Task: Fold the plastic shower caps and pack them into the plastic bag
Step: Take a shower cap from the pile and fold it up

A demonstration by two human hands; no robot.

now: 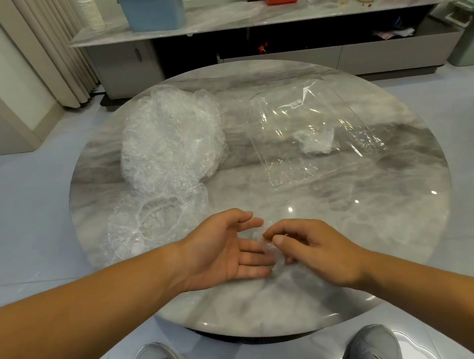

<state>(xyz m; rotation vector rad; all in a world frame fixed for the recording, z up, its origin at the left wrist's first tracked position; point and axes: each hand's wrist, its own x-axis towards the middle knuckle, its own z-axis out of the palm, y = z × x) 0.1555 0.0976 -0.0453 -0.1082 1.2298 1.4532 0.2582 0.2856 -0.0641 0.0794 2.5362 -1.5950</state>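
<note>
A folded clear shower cap (262,240) lies small and crumpled between my two hands near the table's front edge. My left hand (226,248) is palm up with straight fingers under the cap. My right hand (311,247) pinches the cap with curled thumb and fingers. A heap of unfolded clear shower caps (167,146) sits at the left of the table, and one spread cap (152,221) lies in front of it. The clear plastic bag (312,129) lies flat at the right, with a folded white cap (315,141) inside.
The round grey marble table (382,221) holds everything. Behind it runs a low cabinet with a marble shelf (241,21) carrying a blue bin (151,9), a stack of paper cups and bottles. My two grey shoes show below the table edge.
</note>
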